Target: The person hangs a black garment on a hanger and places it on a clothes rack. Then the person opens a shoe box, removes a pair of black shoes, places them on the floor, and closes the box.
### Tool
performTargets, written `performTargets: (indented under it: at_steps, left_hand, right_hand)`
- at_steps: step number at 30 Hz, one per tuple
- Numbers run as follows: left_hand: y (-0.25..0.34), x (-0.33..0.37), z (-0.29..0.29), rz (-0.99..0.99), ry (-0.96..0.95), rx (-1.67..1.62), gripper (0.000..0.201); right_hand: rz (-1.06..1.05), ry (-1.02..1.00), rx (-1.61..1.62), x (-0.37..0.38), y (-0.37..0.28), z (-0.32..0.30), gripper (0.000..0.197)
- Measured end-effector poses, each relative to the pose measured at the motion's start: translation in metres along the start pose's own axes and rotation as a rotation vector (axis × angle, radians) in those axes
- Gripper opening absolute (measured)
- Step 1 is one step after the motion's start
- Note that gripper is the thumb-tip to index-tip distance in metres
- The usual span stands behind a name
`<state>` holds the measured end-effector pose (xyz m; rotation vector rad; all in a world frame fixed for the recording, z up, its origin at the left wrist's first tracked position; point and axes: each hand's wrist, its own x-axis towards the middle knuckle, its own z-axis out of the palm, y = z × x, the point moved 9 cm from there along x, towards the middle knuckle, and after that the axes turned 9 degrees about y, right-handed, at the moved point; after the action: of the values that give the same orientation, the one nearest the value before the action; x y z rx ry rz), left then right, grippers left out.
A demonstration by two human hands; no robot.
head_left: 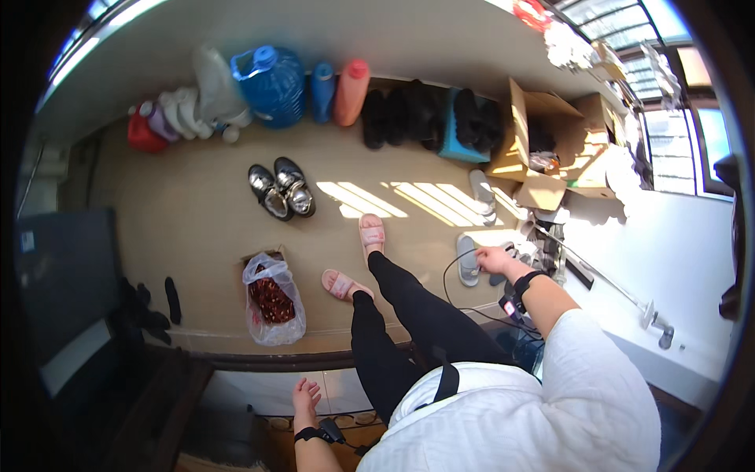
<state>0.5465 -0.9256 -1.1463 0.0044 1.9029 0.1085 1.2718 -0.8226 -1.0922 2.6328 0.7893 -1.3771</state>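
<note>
My left hand (307, 396) hangs low beside my left leg, empty, with its fingers loosely apart. To the right, my right hand (494, 259) is held out above a grey slipper (467, 261) on the floor; its fingers are half bent and apart, with no object seen in them. A thin black cable (446, 285) loops by its fingertips, and whether they touch it is unclear. Each wrist wears a black strap with a small device. I stand in pink slippers (372, 234) on a tan floor. Left of my feet sits a clear plastic bag (292, 318) with something dark red patterned inside.
Black shiny shoes (292, 189) stand ahead. Along the wall are a blue water jug (271, 90), a pink bottle (351, 94), several other bottles, dark shoes and a teal box (454, 141). An open cardboard box (550, 118) stands far right, near a white ledge (668, 252). Dark furniture (75, 275) lines the left.
</note>
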Motion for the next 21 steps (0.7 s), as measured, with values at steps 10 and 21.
performTargets:
  at_steps: [10,21]
  left_hand:
    - [0.143,-0.082,0.104,0.316,0.006,0.366,0.035]
    - [0.234,-0.288,0.421,0.719,-0.231,0.841,0.040]
  right_hand:
    - [0.218,-0.010,0.253,-0.126,0.209,-0.036,0.036]
    - [0.304,0.284,0.499,-0.140,0.398,-0.129,0.031]
